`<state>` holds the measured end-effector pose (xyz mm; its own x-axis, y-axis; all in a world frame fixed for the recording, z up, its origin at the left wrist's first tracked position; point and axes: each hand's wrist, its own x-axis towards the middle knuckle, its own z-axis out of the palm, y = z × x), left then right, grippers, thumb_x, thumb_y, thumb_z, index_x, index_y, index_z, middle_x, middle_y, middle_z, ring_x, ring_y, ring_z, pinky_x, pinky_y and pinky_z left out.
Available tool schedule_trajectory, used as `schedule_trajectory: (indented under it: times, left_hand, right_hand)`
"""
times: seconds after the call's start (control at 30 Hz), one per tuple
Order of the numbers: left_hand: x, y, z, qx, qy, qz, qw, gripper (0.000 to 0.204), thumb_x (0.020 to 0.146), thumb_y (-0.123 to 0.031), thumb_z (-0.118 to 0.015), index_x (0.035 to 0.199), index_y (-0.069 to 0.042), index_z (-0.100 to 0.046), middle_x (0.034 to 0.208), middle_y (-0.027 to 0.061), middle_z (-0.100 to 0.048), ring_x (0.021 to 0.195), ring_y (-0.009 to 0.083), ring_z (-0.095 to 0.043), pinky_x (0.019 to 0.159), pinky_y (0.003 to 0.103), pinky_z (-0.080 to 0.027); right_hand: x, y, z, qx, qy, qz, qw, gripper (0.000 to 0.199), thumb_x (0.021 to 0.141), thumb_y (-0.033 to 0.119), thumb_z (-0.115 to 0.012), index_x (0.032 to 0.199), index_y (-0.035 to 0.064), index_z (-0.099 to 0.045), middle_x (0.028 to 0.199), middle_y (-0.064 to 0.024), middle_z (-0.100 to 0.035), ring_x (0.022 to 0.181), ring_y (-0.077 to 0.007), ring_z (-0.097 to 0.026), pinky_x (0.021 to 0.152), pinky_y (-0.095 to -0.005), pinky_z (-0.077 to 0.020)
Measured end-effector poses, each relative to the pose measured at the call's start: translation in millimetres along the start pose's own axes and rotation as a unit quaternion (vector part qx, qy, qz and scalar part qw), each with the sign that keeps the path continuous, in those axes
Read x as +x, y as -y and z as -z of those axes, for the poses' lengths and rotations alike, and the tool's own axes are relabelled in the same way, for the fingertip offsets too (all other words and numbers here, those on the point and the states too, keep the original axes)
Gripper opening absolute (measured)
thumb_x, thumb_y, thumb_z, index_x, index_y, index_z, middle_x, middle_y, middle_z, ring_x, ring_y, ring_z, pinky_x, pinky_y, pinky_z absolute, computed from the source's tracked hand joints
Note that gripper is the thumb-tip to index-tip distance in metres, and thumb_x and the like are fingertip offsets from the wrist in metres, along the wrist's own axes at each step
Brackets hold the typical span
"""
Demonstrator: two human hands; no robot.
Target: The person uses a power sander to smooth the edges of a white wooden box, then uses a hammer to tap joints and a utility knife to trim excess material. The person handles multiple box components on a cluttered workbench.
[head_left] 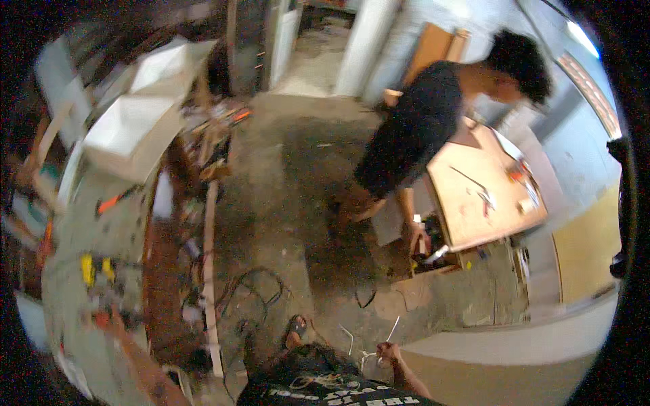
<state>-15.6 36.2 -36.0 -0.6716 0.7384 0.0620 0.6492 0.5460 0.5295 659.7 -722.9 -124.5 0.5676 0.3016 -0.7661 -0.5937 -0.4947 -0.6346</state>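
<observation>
My right hand [388, 351] is low in the view, just in front of my dark shirt, closed around a thin white wire [395, 329] that sticks up and out from my fist. My left hand [114, 318] is stretched out to the left over a cluttered grey workbench [115, 230], close to a small red-orange tool [100, 319]. It is blurred, so its grip is unclear. My sandalled foot [296, 329] shows on the concrete floor [284, 169].
Another person in a black shirt [420, 122] bends beside a wooden table [474, 196], one hand [416, 238] down at a box below it. White open boxes [135, 125] sit on the bench. A black cable [254, 291] loops on the floor beside a long wooden strip [210, 271].
</observation>
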Motion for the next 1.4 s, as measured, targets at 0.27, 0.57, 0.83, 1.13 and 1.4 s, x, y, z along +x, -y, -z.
schedule_trajectory:
  times: [0.27,0.57,0.83,1.13,1.4]
  left_hand:
    - [-5,17,50,-0.311,0.033,-0.012,0.950,0.069,0.088,-0.046,-0.070,0.145,-0.012,-0.052,0.150,0.0118,-0.050,0.132,0.0310,-0.050,0.111,0.053,-0.039]
    - [-224,36,62,-0.506,0.365,0.116,0.773,0.060,0.097,-0.044,-0.058,0.144,-0.008,-0.051,0.142,0.0123,-0.054,0.128,0.0286,-0.052,0.104,0.046,-0.047]
    - [-393,-41,48,-0.369,0.730,0.067,0.571,0.058,0.095,-0.041,-0.062,0.140,-0.006,-0.052,0.130,0.0136,-0.059,0.115,0.0273,-0.058,0.097,0.044,-0.051]
    - [-546,-198,-36,-0.147,0.929,0.046,0.335,0.056,0.093,-0.038,-0.068,0.135,-0.004,-0.053,0.117,0.0150,-0.065,0.100,0.0259,-0.065,0.088,0.041,-0.056]
    - [-666,-289,-84,-0.081,0.964,0.046,0.247,0.055,0.091,-0.036,-0.072,0.130,-0.002,-0.054,0.105,0.0162,-0.070,0.086,0.0246,-0.070,0.080,0.038,-0.060]
  right_hand:
    - [50,-103,14,0.258,0.197,-0.351,0.878,0.025,0.097,0.019,-0.062,0.114,0.0034,-0.071,0.104,-0.0179,-0.073,0.089,-0.0383,-0.071,0.070,-0.0513,-0.0605]
    - [-3,30,-174,-0.418,0.118,0.141,0.890,0.029,0.098,0.033,-0.059,0.102,0.0068,-0.072,0.096,-0.0159,-0.073,0.086,-0.0276,-0.070,0.076,-0.0421,-0.0547]
    - [-66,236,-329,-0.195,0.294,0.223,0.909,0.038,0.109,0.031,-0.051,0.134,0.0030,-0.058,0.114,-0.0084,-0.069,0.105,-0.0209,-0.066,0.089,-0.0336,-0.0540]
    - [-12,269,-273,0.188,0.274,0.149,0.931,0.060,0.109,0.052,-0.038,0.145,0.0056,-0.048,0.136,-0.0067,-0.055,0.120,-0.0175,-0.050,0.101,-0.0337,-0.0376]
    - [46,291,-200,0.375,0.110,0.155,0.907,0.070,0.100,0.073,-0.038,0.128,0.0116,-0.057,0.094,-0.0069,-0.069,0.068,-0.0193,-0.065,0.059,-0.0344,-0.0546]
